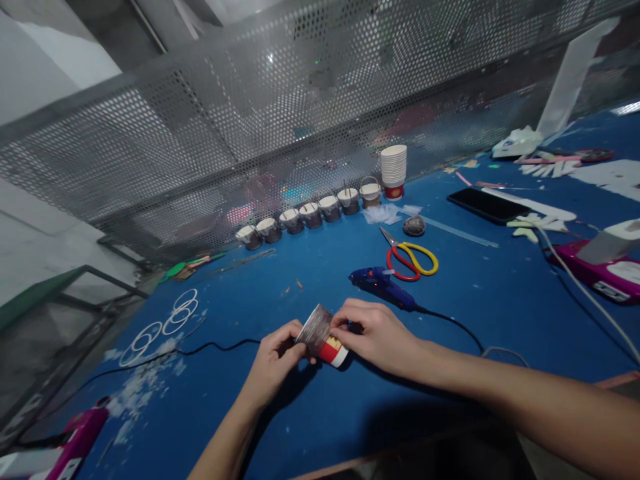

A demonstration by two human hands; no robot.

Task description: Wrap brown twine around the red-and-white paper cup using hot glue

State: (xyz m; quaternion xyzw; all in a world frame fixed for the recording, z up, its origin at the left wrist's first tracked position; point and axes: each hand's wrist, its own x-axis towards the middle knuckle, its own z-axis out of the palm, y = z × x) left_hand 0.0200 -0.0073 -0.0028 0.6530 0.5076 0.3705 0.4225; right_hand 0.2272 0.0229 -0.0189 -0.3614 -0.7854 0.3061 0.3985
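A paper cup lies tilted between my hands, its rim toward the upper left. Dark brown cord or yarn covers its upper part, while the red and white lower part shows bare. My left hand grips the cup near the rim, fingers wrapped round it. On the other side, my right hand pinches at the edge of the brown wrapping, touching the cup; any strand in the pinch is too small to make out. Just beyond my right hand lie a blue glue gun and scissors with red and yellow handles.
Several wrapped cups line the back beside a stack of paper cups. A ball of brown yarn sits near the scissors. White rings lie left, a black phone right. Purple power strips and cables flank the blue table.
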